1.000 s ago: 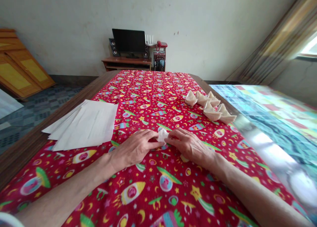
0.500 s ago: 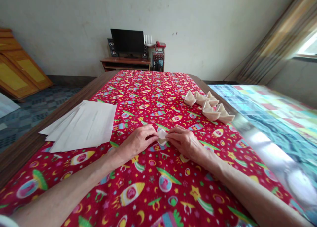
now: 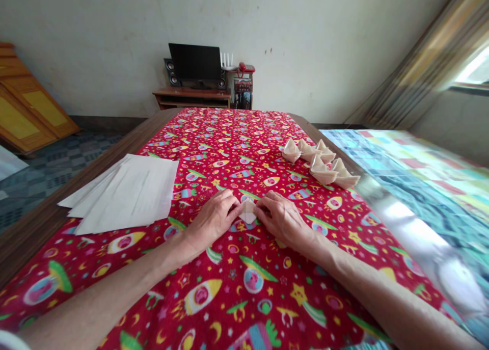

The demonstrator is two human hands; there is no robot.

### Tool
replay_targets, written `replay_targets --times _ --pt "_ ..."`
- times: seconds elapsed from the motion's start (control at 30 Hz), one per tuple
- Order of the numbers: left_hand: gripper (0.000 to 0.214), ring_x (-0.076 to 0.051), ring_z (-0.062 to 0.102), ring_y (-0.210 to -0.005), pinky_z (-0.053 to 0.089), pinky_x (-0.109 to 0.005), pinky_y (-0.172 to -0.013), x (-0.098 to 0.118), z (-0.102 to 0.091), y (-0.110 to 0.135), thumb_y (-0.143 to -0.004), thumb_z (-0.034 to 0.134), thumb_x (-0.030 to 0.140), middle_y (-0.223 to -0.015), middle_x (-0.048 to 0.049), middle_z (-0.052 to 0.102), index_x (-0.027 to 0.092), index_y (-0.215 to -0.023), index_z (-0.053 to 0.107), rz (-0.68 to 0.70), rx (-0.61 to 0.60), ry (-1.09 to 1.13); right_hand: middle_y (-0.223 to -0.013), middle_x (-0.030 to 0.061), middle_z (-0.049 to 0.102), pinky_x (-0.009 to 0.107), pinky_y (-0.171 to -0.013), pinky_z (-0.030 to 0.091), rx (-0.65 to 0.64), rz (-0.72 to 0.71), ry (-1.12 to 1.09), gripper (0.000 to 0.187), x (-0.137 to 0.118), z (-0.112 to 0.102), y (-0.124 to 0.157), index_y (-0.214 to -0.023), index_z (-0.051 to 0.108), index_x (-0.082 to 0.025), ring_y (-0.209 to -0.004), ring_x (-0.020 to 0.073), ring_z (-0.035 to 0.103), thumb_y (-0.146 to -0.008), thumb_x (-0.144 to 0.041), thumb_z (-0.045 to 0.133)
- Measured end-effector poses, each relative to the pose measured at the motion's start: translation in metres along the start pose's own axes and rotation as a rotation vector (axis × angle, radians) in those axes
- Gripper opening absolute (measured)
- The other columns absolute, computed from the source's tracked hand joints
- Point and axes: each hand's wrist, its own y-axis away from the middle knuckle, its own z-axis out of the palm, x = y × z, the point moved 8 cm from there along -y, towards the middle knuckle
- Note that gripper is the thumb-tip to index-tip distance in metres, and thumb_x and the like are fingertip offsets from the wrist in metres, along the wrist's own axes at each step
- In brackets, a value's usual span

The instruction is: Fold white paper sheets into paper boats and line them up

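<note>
Between my two hands is a small folded piece of white paper (image 3: pixel 248 211), low over the red patterned cloth (image 3: pixel 233 268). My left hand (image 3: pixel 217 211) pinches its left end, with fingers closed. On the other side, my right hand (image 3: pixel 281 216) grips the right end between thumb and fingers. Part of the paper is hidden behind the fingertips. To the left lies a fanned stack of white paper sheets (image 3: pixel 130 194). Several folded paper boat-like shapes (image 3: pixel 323 170) sit in a cluster on the right side of the cloth.
The cloth covers a dark wooden table (image 3: pixel 42 238). Beyond it stand a monitor (image 3: pixel 195 63) and speakers on a desk (image 3: pixel 193 96), with a red telephone (image 3: pixel 244 68) beside them. An orange cabinet (image 3: pixel 32 103) is at left, a bed with a patterned cover (image 3: pixel 431 187) at right.
Both hands have turned slightly, their fingers lower and closer around the paper's ends. The folded paper looks flatter and more pointed at top. The whole view has shifted a little.
</note>
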Motion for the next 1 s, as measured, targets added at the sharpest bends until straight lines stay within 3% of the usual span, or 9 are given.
replay_targets --times 0.37,0.73,0.87,1.0 --pt "0.026 -0.012 0.055 -0.063 0.038 -0.024 -0.06 -0.007 -0.003 -0.006 -0.086 0.058 0.036 -0.07 0.001 0.055 0.017 -0.068 0.056 -0.155 -0.029 -0.022 -0.072 0.0005 0.058 0.022 -0.062 0.033 -0.015 0.078 0.074 0.024 0.009 0.008 -0.007 -0.073 0.056 -0.019 -0.066 0.0108 0.051 -0.088 -0.037 0.054" --pt "0.016 -0.013 0.054 -0.065 0.038 -0.024 -0.061 -0.015 -0.004 -0.003 -0.081 0.063 0.027 -0.072 0.001 0.054 0.018 -0.071 0.055 -0.157 -0.026 0.001 -0.077 0.001 0.061 0.022 -0.062 0.033 -0.141 0.147 0.057 0.016 0.012 0.004 -0.008 -0.077 0.058 -0.019 -0.069 0.0121 0.053 -0.085 -0.032 0.058" --pt "0.015 -0.014 0.053 -0.067 0.04 -0.025 -0.063 -0.016 -0.013 0.003 -0.084 0.061 0.029 -0.077 0.0001 0.054 0.018 -0.075 0.054 -0.105 0.046 0.031 -0.075 0.0008 0.061 0.021 -0.06 0.033 -0.107 0.144 -0.051 0.014 0.015 0.003 -0.007 -0.076 0.059 -0.019 -0.067 0.0113 0.053 -0.085 -0.029 0.056" --pt "0.02 -0.016 0.055 -0.078 0.043 -0.028 -0.072 -0.009 -0.019 0.01 -0.09 0.051 0.037 -0.083 -0.0026 0.055 0.018 -0.083 0.054 -0.071 0.074 0.077 -0.062 -0.0026 0.057 0.02 -0.053 0.032 -0.034 0.283 -0.232 0.017 0.024 0.003 -0.006 -0.068 0.058 -0.018 -0.055 0.0088 0.049 -0.082 -0.027 0.058"
